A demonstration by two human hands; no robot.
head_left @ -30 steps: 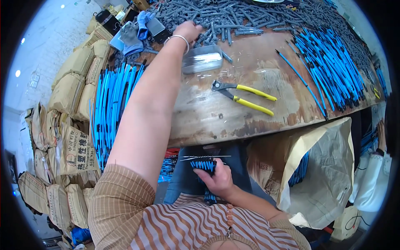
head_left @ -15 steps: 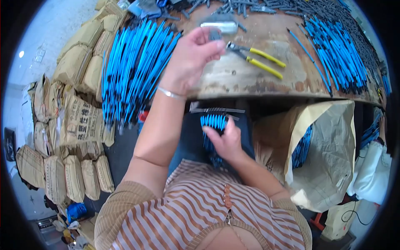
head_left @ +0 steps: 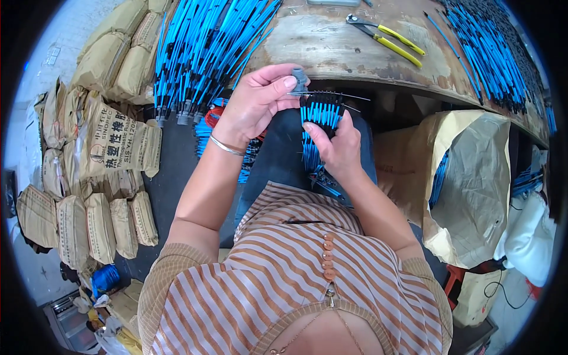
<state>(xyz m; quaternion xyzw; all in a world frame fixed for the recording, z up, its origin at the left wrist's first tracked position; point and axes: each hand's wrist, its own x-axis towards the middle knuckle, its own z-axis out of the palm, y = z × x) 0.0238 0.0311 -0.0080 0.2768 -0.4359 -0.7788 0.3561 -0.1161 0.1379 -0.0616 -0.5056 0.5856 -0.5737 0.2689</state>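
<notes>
My left hand [head_left: 254,106], with a bracelet on its wrist, pinches a ribbed grey plastic fitting [head_left: 300,76]. The fitting is at the left ends of two thin metal wires [head_left: 356,97]; whether it touches them is unclear. My right hand [head_left: 338,148] grips a bundle of thin blue tubes [head_left: 320,112] with black ends, above my lap. The wires run across the bundle's black upper ends and stick out to the right. The lower part of the bundle hangs below my right hand.
Yellow-handled pliers [head_left: 393,44] lie on the wooden table [head_left: 296,50]. Heaps of blue tubes lie at its left [head_left: 198,53] and right [head_left: 488,56]. An open paper sack [head_left: 470,177] with blue tubes inside stands at right. Filled paper sacks [head_left: 103,62] are stacked at left.
My left hand has come down from over the table to the top of the bundle, bringing the grey fitting. My right hand still grips the bundle. The view has shifted lower.
</notes>
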